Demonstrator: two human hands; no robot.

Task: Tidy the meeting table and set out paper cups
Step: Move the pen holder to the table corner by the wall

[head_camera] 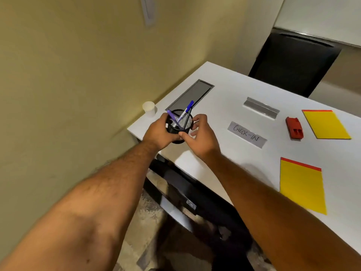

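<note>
Pen pot (179, 128), clasped in both hands' fingers (195, 122) near bench (224, 90) corner; pens (185, 112) liable to spill if tilted.

Pale yellow wall (68, 65): fills everything left of the left hand (159, 133), and runs on beyond it. Grey oblong plate (148, 10) fixed to that wall, high above the hands, blurred.

Long grey cable hatch (192, 93): set flush in the tabletop just beyond both hands. Smaller metallic hatch (260, 109), lid tilted up, beyond and to the right of the right hand (201, 137).

Black chair back (293, 63): far beyond the right hand, at the table's far edge.

Black chair frame (185, 184): below the hands, partly under the near table edge. Mottled floor (152, 222) beneath it.
</note>
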